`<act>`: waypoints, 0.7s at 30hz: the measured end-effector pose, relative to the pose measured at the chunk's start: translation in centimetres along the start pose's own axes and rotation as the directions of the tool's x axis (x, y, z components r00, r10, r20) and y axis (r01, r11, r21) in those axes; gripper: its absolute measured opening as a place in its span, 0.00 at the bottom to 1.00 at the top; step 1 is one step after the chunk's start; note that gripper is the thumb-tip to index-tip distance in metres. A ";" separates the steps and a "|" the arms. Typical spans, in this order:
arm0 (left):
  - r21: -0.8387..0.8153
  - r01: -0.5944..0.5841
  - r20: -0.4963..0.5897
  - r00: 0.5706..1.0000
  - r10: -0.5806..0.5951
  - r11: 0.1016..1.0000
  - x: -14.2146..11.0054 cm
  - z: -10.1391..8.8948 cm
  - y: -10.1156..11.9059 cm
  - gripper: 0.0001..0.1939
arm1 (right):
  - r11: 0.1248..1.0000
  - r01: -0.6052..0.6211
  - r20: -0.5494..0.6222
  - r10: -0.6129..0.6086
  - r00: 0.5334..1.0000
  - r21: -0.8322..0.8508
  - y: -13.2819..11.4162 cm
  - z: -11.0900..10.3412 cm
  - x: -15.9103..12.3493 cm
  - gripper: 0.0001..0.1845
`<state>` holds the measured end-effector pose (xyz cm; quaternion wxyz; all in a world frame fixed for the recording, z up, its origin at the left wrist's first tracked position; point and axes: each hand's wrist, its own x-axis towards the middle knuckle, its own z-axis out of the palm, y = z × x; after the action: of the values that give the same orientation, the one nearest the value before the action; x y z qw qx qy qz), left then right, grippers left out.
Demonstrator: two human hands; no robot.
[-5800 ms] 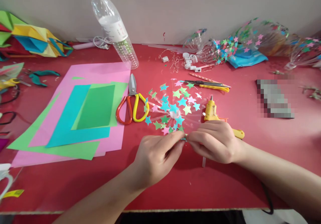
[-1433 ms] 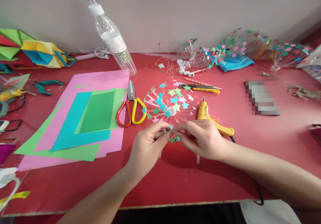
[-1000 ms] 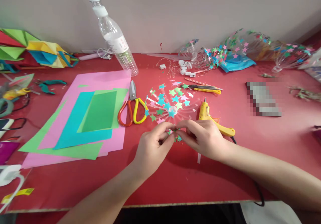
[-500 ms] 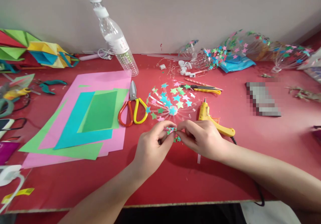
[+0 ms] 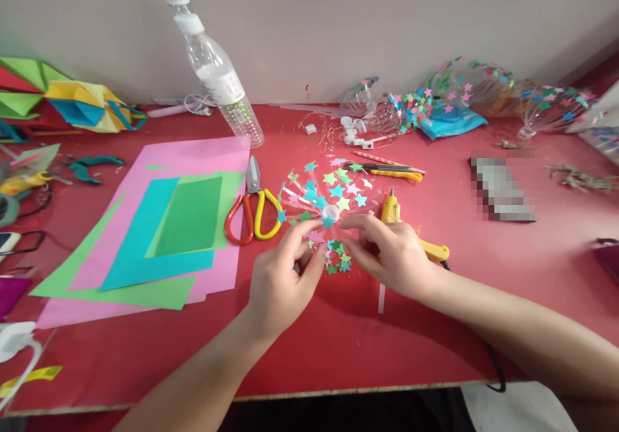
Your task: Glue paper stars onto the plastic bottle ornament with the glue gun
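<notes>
My left hand [image 5: 283, 284] hovers over the middle of the table, its index finger and thumb parted. Facing it, my right hand [image 5: 399, 258] has its index finger and thumb apart too, with nothing visible between them. Below and between the fingertips lies a small pile of loose paper stars [image 5: 336, 256] in green, blue and pink. Just beyond is a cut clear plastic bottle piece [image 5: 330, 211], its strips fanned out and dotted with stars. A blue star [image 5: 328, 221] shows at its round centre, near my left index fingertip.
Red-and-yellow scissors [image 5: 252, 209] lie left of the fanned piece, beside coloured paper sheets [image 5: 188, 219]. A yellow glue gun [image 5: 391, 206] lies partly behind my right hand. Farther back are a utility knife [image 5: 394, 171], a tall clear bottle [image 5: 225, 87] and star-covered plastic pieces [image 5: 411, 113].
My hands, pinched together over the loose stars before, have parted and their fingers have opened. More of the star pile now shows. The blue star sits lower against the bottle piece's centre.
</notes>
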<state>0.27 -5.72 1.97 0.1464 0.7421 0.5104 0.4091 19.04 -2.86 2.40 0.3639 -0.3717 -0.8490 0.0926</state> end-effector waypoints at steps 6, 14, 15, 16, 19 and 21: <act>-0.026 -0.027 -0.010 1.000 0.027 0.999 0.0 0.1 -0.3 0.13 | 0.980 0.179 0.023 -0.178 0.984 -0.088 0.0 -0.2 -0.2 0.09; -0.057 -0.031 -0.030 0.999 0.029 0.998 0.1 -0.2 -0.2 0.15 | 0.985 0.142 0.023 -0.141 0.990 -0.101 0.1 -0.3 -0.1 0.12; -0.073 -0.024 -0.026 0.999 0.022 0.997 0.0 -0.3 -0.3 0.16 | 0.985 0.139 0.015 -0.139 0.990 -0.101 0.1 -0.4 -0.1 0.11; -0.089 -0.015 -0.023 1.000 0.013 0.996 0.0 -0.3 -0.3 0.17 | 0.985 0.136 0.009 -0.136 0.991 -0.102 0.2 -0.4 -0.1 0.11; -0.131 0.005 -0.024 1.000 -0.008 0.991 0.0 -0.5 -0.3 0.19 | 0.988 0.120 -0.019 -0.122 0.992 -0.093 0.2 -0.7 0.0 0.11; -0.160 0.008 -0.032 0.999 -0.013 0.987 0.0 -0.7 -0.3 0.18 | 0.991 0.101 -0.039 -0.105 0.994 -0.087 0.3 -1.0 0.1 0.11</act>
<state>-0.46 -5.74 2.17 0.1992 0.7183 0.4823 0.4602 19.82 -2.74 3.01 0.3706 -0.3444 -0.8621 0.0295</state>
